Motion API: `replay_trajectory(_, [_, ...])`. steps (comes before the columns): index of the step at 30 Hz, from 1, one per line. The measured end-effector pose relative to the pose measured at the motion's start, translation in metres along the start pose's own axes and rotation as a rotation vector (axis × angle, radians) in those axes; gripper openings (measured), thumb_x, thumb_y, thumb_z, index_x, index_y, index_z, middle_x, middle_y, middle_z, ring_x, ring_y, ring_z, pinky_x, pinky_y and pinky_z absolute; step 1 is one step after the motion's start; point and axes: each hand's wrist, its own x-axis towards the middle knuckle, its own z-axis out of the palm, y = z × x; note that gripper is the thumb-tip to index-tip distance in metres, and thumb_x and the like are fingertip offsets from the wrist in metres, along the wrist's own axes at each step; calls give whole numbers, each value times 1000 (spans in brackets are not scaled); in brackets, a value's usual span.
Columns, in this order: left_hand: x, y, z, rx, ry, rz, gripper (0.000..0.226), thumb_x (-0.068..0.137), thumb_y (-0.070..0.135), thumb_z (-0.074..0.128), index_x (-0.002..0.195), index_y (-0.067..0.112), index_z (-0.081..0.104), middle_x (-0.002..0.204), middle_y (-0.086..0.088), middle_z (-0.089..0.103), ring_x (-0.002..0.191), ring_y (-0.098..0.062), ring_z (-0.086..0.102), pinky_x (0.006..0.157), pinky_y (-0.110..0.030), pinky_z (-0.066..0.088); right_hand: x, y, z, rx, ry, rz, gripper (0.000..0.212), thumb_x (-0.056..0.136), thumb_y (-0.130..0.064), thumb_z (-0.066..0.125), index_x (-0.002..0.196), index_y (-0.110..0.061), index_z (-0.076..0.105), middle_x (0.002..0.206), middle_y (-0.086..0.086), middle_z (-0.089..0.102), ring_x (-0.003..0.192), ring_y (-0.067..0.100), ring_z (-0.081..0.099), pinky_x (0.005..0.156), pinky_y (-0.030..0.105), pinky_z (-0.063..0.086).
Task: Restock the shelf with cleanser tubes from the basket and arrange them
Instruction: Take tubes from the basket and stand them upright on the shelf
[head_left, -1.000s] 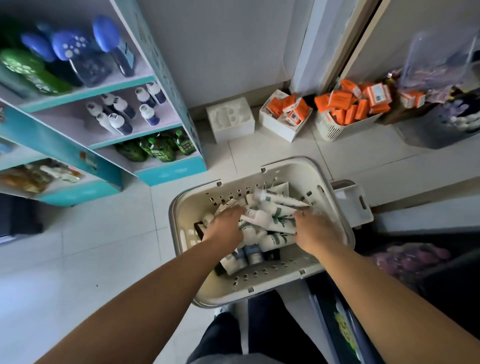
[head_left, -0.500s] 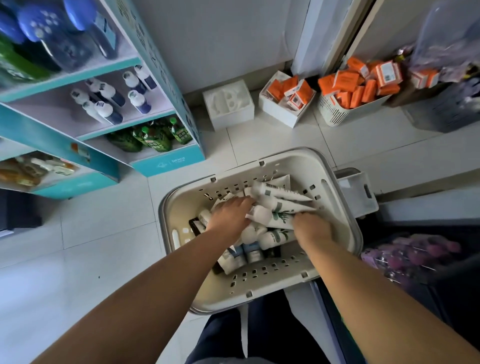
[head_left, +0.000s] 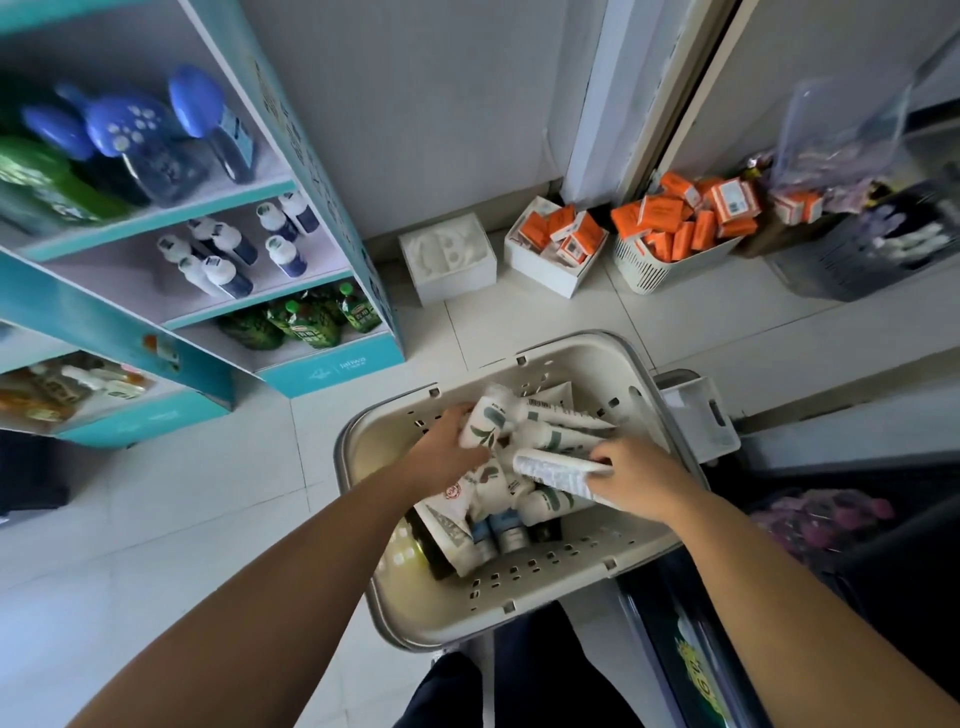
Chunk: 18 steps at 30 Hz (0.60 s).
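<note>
A cream plastic basket (head_left: 571, 587) stands on the floor below me, holding several white cleanser tubes with green leaf prints. My left hand (head_left: 447, 452) grips one tube (head_left: 485, 423) raised above the pile. My right hand (head_left: 636, 475) holds another white tube (head_left: 556, 467) lying flat, its printed back facing up. More tubes (head_left: 498, 499) lie heaped under both hands. The teal shelf unit (head_left: 332, 364) stands to the upper left, its tiers carrying blue bottles, small white-capped bottles and green pouches.
By the wall sit a white foam box (head_left: 449, 257), a white box of orange cartons (head_left: 558, 241) and a white bin of orange cartons (head_left: 675, 234). A dark crate (head_left: 872, 249) is at right. A small white tray (head_left: 698, 418) touches the basket's right side.
Both hands have lifted tubes out of the heap; the left one raised a leaf-print tube and the right one pulled a tube sideways. The camera has tilted up slightly.
</note>
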Motion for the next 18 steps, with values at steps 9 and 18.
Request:
replay_trajectory(9, [-31, -14, -25, 305, 149, 48, 26, 81, 19, 75, 99, 24, 57, 87, 6, 62, 74, -7, 57, 56, -18, 42, -48, -30, 0, 84, 337, 50, 31, 91, -34, 62, 113, -14, 68, 95, 5, 71, 74, 15, 56, 55, 21, 38])
replay_trajectory(18, [-97, 25, -35, 333, 275, 334, 20, 87, 49, 64, 97, 33, 68, 74, 14, 63, 71, -7, 59, 61, -24, 42, -123, -60, -1, 462, 771, 43, 24, 87, -24, 71, 101, -5, 74, 86, -1, 69, 80, 14, 62, 63, 12, 44])
